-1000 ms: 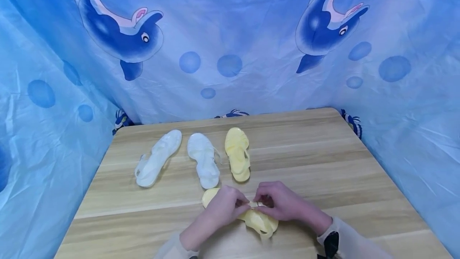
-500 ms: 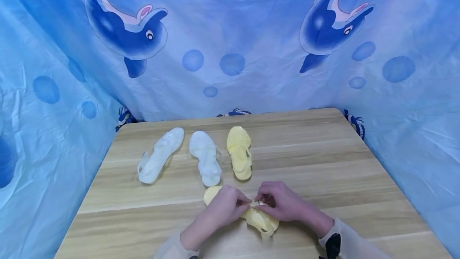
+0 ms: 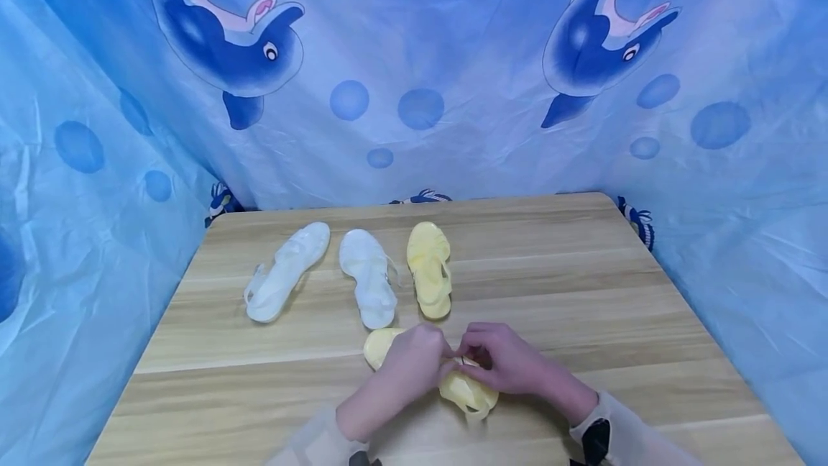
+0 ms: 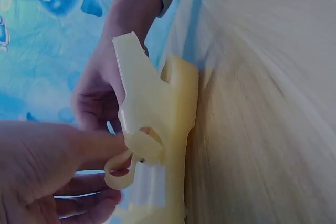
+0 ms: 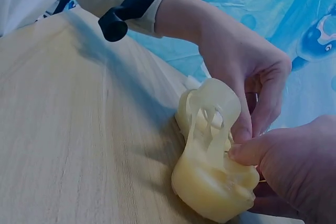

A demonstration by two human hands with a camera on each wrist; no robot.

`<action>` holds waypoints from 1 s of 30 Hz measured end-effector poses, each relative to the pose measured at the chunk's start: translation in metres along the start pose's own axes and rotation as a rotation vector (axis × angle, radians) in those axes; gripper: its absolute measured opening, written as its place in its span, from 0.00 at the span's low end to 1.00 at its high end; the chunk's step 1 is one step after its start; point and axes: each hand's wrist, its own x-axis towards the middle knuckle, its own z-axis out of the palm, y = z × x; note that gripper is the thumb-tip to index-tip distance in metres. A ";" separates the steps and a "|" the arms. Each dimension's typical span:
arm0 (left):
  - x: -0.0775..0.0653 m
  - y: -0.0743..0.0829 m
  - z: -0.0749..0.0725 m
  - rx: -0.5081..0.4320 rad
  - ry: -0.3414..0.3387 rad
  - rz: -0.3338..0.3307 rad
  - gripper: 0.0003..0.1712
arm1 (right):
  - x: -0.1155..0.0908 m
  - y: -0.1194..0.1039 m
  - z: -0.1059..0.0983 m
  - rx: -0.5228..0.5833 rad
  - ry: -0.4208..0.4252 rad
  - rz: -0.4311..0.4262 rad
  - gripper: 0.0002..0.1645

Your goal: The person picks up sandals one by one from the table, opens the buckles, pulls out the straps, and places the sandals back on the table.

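Note:
A yellow jelly sandal (image 3: 468, 390) lies sideways near the front of the table, its toe pointing left and partly covered by my left hand (image 3: 417, 359). That hand pinches the sandal's strap between thumb and index finger. From the other side my right hand (image 3: 503, 359) pinches the same strap at its small buckle, fingertips close against the left ones. In the left wrist view the strap's loose end (image 4: 119, 174) bends into a loop by the left fingers. The sandal's heel (image 5: 210, 187) faces the camera in the right wrist view; the fingers largely hide the buckle.
A second yellow sandal (image 3: 429, 270) lies behind the hands. Two white sandals (image 3: 367, 279) are to its left, one of them slanted. Wood-grained tabletop (image 3: 582, 293) extends to the right. A blue dolphin-print curtain (image 3: 414, 34) hangs around the table's back and sides.
My left hand has shifted slightly right and up over the strap, its fingers now closer to the right hand's. The right hand keeps its pinch at nearly the same place.

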 end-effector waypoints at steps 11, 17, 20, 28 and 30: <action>-0.014 -0.015 -0.005 -0.024 0.039 0.042 0.04 | -0.002 0.010 0.003 0.030 0.019 0.012 0.09; -0.020 -0.017 0.000 -0.213 0.053 0.071 0.12 | -0.006 0.006 -0.002 0.038 -0.002 0.059 0.10; -0.022 -0.016 0.004 -0.365 0.127 0.035 0.21 | -0.005 0.001 -0.003 0.059 0.008 0.094 0.10; -0.030 -0.009 0.016 -0.508 0.135 -0.176 0.36 | 0.007 -0.012 -0.002 0.054 0.150 0.350 0.13; -0.030 -0.006 0.017 -0.434 0.079 -0.191 0.28 | 0.008 -0.015 -0.005 -0.037 0.226 0.363 0.15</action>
